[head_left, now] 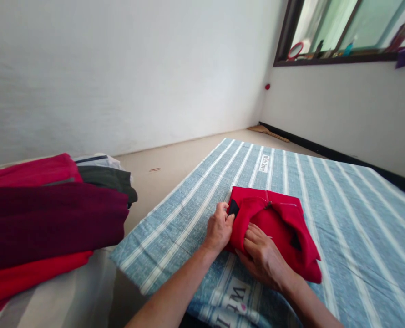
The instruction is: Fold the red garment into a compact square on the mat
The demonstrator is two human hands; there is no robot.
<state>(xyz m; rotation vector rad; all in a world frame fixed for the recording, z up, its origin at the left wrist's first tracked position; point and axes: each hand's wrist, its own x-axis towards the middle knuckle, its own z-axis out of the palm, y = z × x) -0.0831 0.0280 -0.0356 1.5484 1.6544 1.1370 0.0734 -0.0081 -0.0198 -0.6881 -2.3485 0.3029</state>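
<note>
Far left: stacked folded clothes (pixel 52 214), maroon, red, dark grey, on white-covered surface (pixel 52 300). Beyond, beige floor (pixel 175 155). Left hand (pixel 219 229): fingers (pixel 223 221) pinched on edge of red zippered garment (pixel 277 228), just beside black lining (pixel 233 208). Garment folded, lying near middle of blue-striped cloth (pixel 356 228) spread on floor. Right hand (pixel 264 259): fingers (pixel 257 237) flat on red fabric, pressing, unclenched. Upper right: dark-framed window (pixel 339 32).
</note>
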